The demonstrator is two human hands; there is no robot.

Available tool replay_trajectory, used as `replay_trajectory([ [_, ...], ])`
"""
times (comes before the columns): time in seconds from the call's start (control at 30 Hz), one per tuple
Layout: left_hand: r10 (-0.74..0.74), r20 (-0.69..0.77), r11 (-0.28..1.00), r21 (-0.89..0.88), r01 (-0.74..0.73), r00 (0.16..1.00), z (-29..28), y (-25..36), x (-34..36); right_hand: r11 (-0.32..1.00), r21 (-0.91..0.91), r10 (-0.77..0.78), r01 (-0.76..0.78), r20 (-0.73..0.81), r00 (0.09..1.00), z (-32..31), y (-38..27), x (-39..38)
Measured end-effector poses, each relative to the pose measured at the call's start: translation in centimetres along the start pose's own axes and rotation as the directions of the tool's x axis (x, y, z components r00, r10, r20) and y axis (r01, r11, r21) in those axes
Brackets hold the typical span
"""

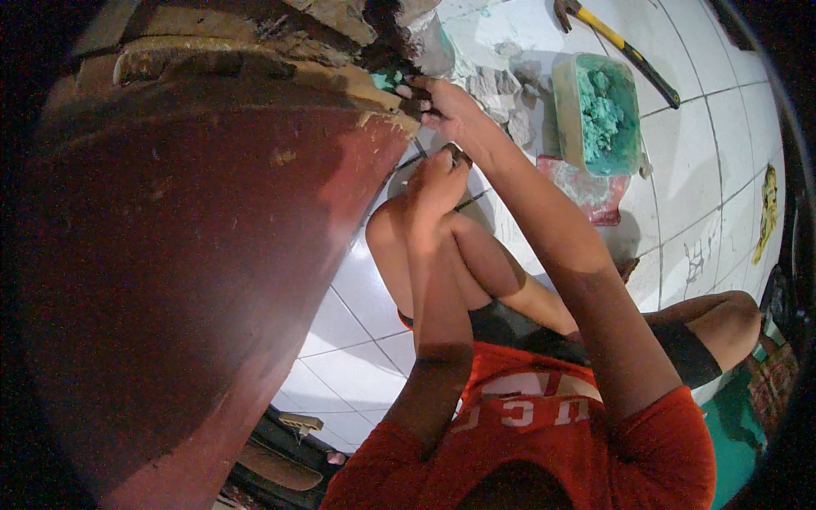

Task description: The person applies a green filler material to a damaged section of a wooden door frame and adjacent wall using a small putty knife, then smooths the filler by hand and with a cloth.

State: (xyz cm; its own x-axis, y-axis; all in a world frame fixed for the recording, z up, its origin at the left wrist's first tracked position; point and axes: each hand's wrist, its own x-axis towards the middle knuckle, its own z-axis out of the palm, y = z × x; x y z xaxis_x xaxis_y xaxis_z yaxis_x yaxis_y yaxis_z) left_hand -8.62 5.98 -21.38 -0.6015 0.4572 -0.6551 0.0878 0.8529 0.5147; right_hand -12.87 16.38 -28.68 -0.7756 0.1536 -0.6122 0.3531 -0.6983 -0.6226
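My right hand point(448, 106) reaches to the broken edge beside the dark red panel point(212, 280). Its fingers are curled, and the fingertips are next to a dab of turquoise paste point(387, 81) at the gap. Shadow hides whether anything is between them. Just below it, close to my knee, my left hand point(438, 180) is closed. A small dark shape shows at its fingers, too unclear to name. To the right of my right forearm stands a clear plastic tub point(569, 127), with lumpy turquoise paste point(603, 110) inside.
Grey rubble chunks point(510, 98) lie between my right hand and the tub. A yellow-and-black hammer point(625, 51) rests on the white tiles behind the tub. Under the tub's near end is a red-and-white plastic packet point(595, 200). A yellow crumpled wrapper point(767, 212) lies far right.
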Motion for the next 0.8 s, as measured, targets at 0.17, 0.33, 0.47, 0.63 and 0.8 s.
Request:
replay_trajectory([
  [0.17, 0.045, -0.051, 0.999, -0.027, -0.046, 0.998, 1.1, -1.1, 0.8, 0.979, -0.126, -0.142, 0.162, 0.157, 0.977, -0.6, 0.1, -1.0],
  [0.33, 0.103, -0.038, 0.995, 0.01, -0.103, 0.994, 0.6, -0.1, 0.2, 0.926, -0.339, -0.134, 0.166, 0.115, 0.984, -1.3, -0.8, -3.5],
  [0.47, 0.164, -0.09, 0.985, 0.067, -0.159, 0.982, 1.2, -1.0, 0.5, 0.179, -0.855, -0.592, 0.487, 0.301, 0.747, -0.7, -2.2, -6.2],
  [0.63, 0.074, 0.003, 0.997, 0.007, -0.074, 0.997, 0.5, 0.1, 0.3, -0.224, -0.908, -0.382, 0.355, 0.416, 0.825, -0.9, -3.1, -6.2],
  [0.8, 0.124, -0.008, 0.992, 0.031, -0.124, 0.992, 0.9, -0.5, 0.7, -0.386, -0.861, -0.334, 0.33, 0.464, 0.82, -1.3, -2.4, -5.4],
])
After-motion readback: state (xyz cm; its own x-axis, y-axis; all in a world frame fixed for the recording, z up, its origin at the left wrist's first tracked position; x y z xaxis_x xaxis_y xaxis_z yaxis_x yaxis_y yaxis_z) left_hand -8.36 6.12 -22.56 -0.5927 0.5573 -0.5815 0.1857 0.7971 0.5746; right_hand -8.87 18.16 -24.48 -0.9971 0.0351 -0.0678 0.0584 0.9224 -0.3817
